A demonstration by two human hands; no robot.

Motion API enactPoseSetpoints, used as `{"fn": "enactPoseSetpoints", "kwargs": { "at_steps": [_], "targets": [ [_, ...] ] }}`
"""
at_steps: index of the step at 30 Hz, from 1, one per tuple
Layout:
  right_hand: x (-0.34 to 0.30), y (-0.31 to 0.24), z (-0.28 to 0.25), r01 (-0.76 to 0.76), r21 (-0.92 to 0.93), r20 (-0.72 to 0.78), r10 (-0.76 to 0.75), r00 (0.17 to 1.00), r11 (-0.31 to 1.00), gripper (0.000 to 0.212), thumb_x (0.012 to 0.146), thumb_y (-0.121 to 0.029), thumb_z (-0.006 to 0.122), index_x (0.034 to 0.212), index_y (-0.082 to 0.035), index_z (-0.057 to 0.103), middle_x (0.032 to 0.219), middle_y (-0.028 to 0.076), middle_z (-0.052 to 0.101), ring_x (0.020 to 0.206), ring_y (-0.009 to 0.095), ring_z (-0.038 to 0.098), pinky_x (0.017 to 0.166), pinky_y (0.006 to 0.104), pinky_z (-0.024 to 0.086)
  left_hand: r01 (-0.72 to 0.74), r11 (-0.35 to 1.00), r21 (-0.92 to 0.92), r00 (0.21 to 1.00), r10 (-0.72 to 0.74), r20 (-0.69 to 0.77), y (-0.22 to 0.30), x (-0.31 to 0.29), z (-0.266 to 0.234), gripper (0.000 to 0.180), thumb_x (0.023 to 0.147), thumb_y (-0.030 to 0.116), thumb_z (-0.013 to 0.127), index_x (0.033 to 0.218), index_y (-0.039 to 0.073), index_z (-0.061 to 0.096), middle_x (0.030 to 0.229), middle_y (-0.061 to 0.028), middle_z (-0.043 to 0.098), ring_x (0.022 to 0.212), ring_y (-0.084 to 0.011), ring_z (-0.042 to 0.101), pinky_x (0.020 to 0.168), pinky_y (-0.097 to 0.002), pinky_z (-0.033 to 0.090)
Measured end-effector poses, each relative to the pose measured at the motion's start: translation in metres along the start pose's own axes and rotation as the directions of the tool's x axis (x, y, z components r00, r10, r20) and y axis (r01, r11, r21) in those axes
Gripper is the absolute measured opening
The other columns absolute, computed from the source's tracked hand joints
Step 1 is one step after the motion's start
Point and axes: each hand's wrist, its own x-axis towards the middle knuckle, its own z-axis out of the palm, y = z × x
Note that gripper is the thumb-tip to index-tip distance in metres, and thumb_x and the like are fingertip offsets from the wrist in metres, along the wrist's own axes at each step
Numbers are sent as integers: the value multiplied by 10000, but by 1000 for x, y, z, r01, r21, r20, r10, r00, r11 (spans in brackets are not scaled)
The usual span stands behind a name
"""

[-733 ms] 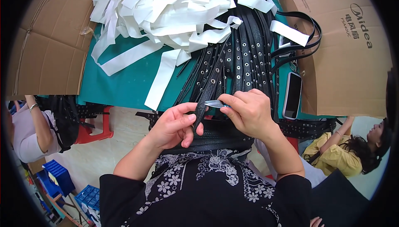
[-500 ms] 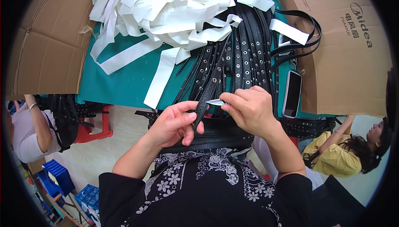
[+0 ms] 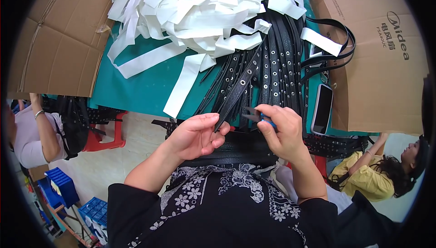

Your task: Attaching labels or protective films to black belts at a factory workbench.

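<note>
A black belt strap with metal eyelets (image 3: 235,94) slants down toward me, its pointed tip between the fingers of my left hand (image 3: 196,135). My left thumb and fingers are curled around that tip. To the right, my right hand (image 3: 285,127) grips small thread snips (image 3: 252,114) with blue on the handle. Their metal blades stand apart and point left, clear of the strap. Behind my hands lie several more black eyeleted belts (image 3: 274,62), bunched side by side and running away from me.
White fabric strips (image 3: 195,9) are heaped at the back of the green tabletop (image 3: 145,87). Cardboard boxes (image 3: 63,34) flank it left and right (image 3: 368,66). A phone (image 3: 322,109) lies at the right edge. Other people sit at left (image 3: 36,134) and right (image 3: 370,175). More belts lie across my lap.
My right hand has drawn the snips right, off the strap's edge, and their blades have parted. My left hand still holds the tip. The whole view has shifted slightly.
</note>
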Motion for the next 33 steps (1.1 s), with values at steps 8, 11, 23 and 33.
{"fn": "enactPoseSetpoints", "kwargs": {
  "at_steps": [8, 11, 23, 33],
  "targets": [
    [6, -19, -9, 154, -233, 72, -141, 987, 960, 235, 735, -243, 615, 905, -81, 601, 571, 12, 472, 472, 177, 455, 493, 295, 328, -51, 956, 290, 978, 107, -180, -2, -3, 9, 191, 901, 194, 417, 849, 15, 456, 792, -94, 514, 591, -151, 525, 360, -195, 415],
    [3, -19, -6, 176, -291, 67, -163, 984, 941, 252, 712, -257, 633, 904, -97, 604, 568, -5, 448, 476, 150, 456, 491, 281, 328, -119, 907, 403, 959, 210, -191, -7, -3, 10, 149, 878, 183, 479, 851, 37, 463, 763, -81, 543, 581, -135, 530, 366, -196, 413],
    [-5, -19, 1, 145, -288, 44, -138, 989, 946, 232, 730, -258, 618, 903, -105, 610, 556, -7, 458, 458, 151, 451, 483, 284, 327, -156, 829, 537, 938, 295, -181, -13, -1, 14, 111, 882, 170, 486, 878, 60, 471, 735, -66, 543, 597, -112, 541, 389, -196, 435],
    [-5, -18, -2, 117, -233, 88, -98, 991, 965, 213, 732, -255, 618, 882, -104, 606, 547, -6, 445, 463, 147, 456, 476, 282, 319, -171, 787, 593, 926, 334, -176, -15, 3, 13, 114, 882, 166, 486, 876, 53, 478, 713, -44, 523, 599, -110, 542, 400, -196, 438]
  ]
}}
